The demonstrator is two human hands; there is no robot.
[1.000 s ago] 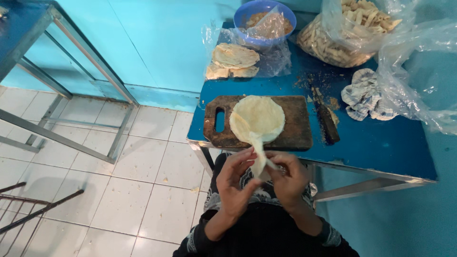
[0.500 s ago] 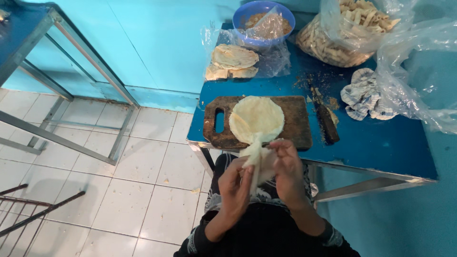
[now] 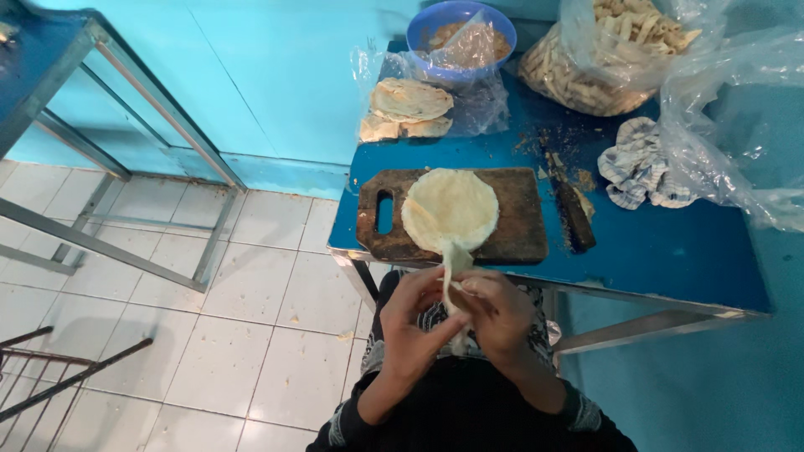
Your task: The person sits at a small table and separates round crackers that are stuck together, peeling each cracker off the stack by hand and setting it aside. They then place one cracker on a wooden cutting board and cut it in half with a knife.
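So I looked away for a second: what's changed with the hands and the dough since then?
Both hands, left hand and right hand, have closed tighter around the hanging dough strip, after spreading it wider briefly. The round flatbread, cutting board, knife and bowl stayed put.

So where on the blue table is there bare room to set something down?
Bare blue table lies right of the knife, below the striped cloth. The back edge is crowded: bowl, flatbread stack, bag of sticks.
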